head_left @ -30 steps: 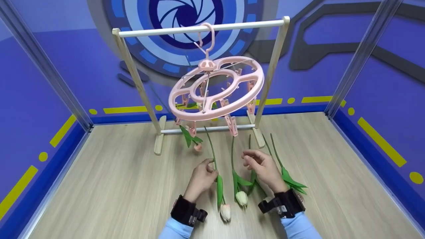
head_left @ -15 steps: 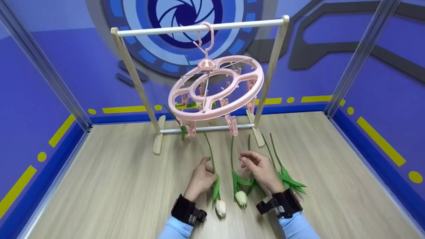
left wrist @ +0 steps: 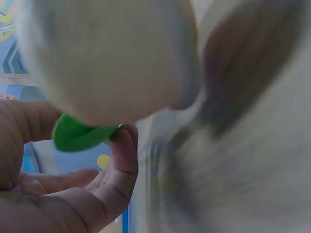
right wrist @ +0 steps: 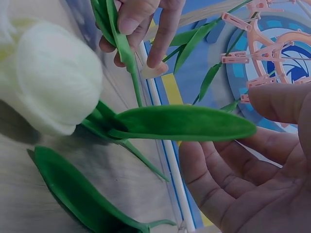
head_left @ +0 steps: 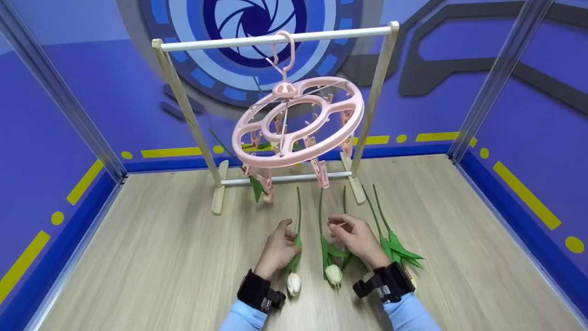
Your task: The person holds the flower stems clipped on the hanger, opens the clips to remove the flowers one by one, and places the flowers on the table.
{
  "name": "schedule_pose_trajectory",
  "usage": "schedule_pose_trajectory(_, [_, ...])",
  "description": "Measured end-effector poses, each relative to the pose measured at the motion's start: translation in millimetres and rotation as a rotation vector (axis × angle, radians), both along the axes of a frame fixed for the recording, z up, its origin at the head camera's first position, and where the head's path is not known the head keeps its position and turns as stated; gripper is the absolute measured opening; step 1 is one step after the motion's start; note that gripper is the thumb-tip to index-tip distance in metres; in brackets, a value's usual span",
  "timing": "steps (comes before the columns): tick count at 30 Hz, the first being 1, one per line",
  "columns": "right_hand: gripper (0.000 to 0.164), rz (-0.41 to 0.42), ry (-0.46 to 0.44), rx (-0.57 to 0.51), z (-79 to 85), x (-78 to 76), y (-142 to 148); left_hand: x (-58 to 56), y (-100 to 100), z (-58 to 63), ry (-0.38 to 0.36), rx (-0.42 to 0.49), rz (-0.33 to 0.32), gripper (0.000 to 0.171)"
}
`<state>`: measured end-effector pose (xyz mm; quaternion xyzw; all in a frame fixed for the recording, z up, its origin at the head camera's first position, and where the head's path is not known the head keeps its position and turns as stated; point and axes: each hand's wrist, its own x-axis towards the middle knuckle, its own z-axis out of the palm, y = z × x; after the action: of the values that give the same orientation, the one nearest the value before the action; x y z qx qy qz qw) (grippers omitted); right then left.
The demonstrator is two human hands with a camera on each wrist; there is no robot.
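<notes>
My left hand pinches an artificial tulip with a whitish head near its leaves; the stem points toward the rack, the head toward me. Up close in the left wrist view, the pale tulip head hides part of that hand, and thumb and fingertips meet at a green leaf. My right hand hovers with loosely bent fingers and holds nothing. Beside it lies a second white tulip, whose leaf overlaps the fingers in the right wrist view. Farther right, more tulips lie partly behind the right forearm.
A pink round clip hanger hangs from the rail of a wooden rack at the back. Clothes pegs dangle below it. At its left, a tulip hangs from the hanger. Blue printed walls enclose the table.
The held tulip has turned: its head swung left toward my left wrist, its stem tip right. My right hand has shifted slightly left and toward me. The hanging tulip has swayed.
</notes>
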<state>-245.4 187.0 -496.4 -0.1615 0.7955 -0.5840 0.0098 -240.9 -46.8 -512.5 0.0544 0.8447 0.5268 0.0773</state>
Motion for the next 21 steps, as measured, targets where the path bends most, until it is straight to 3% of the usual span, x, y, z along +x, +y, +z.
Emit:
schedule_pose_trajectory(8, [0.035,0.013,-0.004,0.019,-1.2,-0.4,0.3,-0.3,1.6,-2.6,-0.013,-0.028,-0.007,0.077])
schedule_pose_trajectory(21, [0.036,0.021,-0.017,0.005,0.7,0.5,0.7,1.0,4.9,-6.4,0.037,-0.08,-0.001,0.073])
